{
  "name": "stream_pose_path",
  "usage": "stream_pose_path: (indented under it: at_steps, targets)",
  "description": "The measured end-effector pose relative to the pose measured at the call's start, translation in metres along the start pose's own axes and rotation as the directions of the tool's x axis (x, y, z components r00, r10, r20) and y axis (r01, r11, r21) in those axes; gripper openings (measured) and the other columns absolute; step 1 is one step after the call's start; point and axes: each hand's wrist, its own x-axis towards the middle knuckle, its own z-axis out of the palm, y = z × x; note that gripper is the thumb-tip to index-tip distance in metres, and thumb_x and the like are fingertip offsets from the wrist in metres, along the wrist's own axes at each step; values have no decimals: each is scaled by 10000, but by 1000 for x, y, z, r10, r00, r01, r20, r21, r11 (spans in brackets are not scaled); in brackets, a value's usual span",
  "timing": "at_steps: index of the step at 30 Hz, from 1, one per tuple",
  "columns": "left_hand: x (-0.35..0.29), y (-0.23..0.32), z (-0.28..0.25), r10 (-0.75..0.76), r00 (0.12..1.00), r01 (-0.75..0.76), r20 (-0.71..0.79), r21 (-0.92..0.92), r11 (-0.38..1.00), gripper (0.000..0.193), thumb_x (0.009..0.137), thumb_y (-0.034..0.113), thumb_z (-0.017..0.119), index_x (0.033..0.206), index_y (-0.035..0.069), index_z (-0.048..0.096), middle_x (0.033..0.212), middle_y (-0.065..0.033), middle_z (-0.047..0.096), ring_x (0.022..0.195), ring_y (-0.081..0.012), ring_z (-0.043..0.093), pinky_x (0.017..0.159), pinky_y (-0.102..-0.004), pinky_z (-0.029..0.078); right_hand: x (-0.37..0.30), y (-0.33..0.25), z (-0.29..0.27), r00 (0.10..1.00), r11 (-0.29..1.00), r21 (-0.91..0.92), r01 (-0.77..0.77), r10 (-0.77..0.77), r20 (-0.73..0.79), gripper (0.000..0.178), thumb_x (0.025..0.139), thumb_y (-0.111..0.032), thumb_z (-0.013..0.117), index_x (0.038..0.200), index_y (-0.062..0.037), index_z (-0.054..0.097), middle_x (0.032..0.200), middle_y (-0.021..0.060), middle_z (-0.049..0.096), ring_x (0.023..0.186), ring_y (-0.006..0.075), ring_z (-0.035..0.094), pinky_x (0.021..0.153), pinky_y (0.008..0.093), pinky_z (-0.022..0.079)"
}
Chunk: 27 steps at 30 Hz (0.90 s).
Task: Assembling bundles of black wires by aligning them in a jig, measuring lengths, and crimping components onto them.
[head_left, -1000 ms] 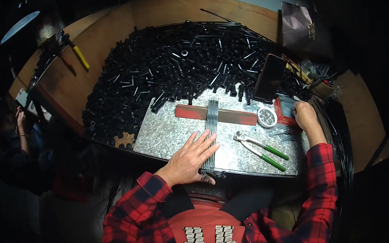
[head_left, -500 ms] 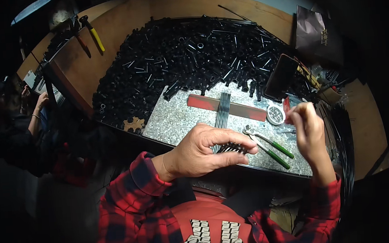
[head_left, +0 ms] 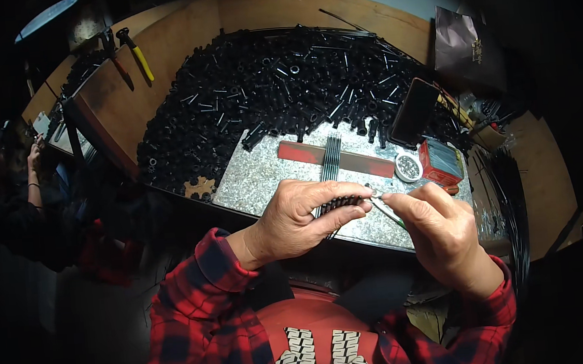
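Observation:
My left hand (head_left: 304, 212) is closed around a dark, ribbed row of black pieces (head_left: 340, 204); whether it is one part or several side by side I cannot tell. At its right end, the thumb and forefinger of my right hand (head_left: 442, 228) are pinched together, on something too small to make out. Just beyond my left hand, a bundle of thin dark rods (head_left: 331, 155) lies across a red and brown bar (head_left: 369, 164). Green-handled pincers (head_left: 388, 214) lie beneath my right fingers, mostly hidden.
A speckled board (head_left: 243, 179) bears these things. Behind it rises a heap of black tubular parts (head_left: 256, 82). A round white dish (head_left: 408, 167) of small pieces stands beside a red box (head_left: 440, 162). Long dark rods (head_left: 512, 205) are at right. Another person's hand (head_left: 34, 158) shows far left.
My right hand has come left and down from beside the white dish to the end of the black pieces, uncovering the red box and covering the pincers' handles. My left hand has barely moved.

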Motion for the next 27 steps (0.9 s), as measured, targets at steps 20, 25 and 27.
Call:
stream_pose_path:
  at_steps: [20, 25, 27]
  targets:
    - [-69, -85, 18, -307, 873, -67, 379, 716, 695, 934, 703, 693, 630, 1393, 97, 425, 1494, -129, 322, 1408, -330, 236, 1123, -536, 212, -98, 215, 19, 816, 671, -496, -551, 558, -151, 182, 843, -4, 576, 1009, -34, 643, 880, 166, 598, 831, 365, 608, 713, 414, 486]
    - [-74, -89, 25, -351, 849, -111, 396, 782, 613, 891, 734, 719, 569, 1404, 148, 428, 1493, -95, 335, 1403, -310, 251, 1117, -537, 223, -122, 244, 55, 797, 648, -524, -552, 596, -103, 244, 820, -18, 587, 1059, -44, 628, 965, 173, 588, 925, 371, 588, 776, 440, 481]
    - [-80, -95, 28, -332, 864, -106, 378, 782, 614, 872, 737, 693, 592, 1402, 151, 430, 1491, -96, 338, 1400, -315, 260, 1116, -540, 225, -119, 242, 68, 807, 628, -597, -499, 588, -56, 267, 806, -44, 608, 1074, -39, 612, 1004, 174, 584, 959, 373, 574, 804, 457, 475]
